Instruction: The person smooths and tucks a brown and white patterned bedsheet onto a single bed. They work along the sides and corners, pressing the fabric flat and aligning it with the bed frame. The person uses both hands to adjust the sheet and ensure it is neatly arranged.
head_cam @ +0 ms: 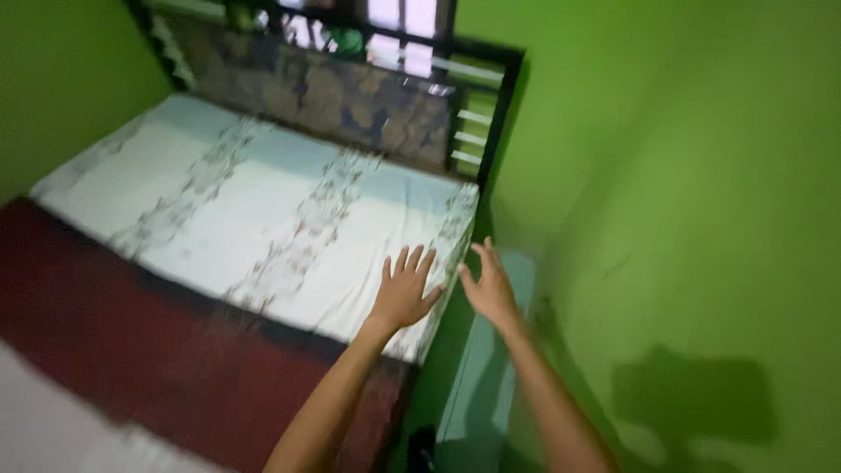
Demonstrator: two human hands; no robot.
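Blurrily, pale white bed sheet with flowered stripes (263,210) on mattress, long stripes running toward dark patterned headboard (350,101), left hand (405,293) open flat on its corner, right hand (489,289) open beside edge, near green wall (683,219).

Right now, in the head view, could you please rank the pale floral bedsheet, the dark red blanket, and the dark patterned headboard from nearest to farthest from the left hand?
From the left hand:
1. Pale floral bedsheet, directly under the hand, at the bed's right edge.
2. Dark red blanket, spread to its left, toward the foot.
3. Dark patterned headboard, at the far end, beneath the window.
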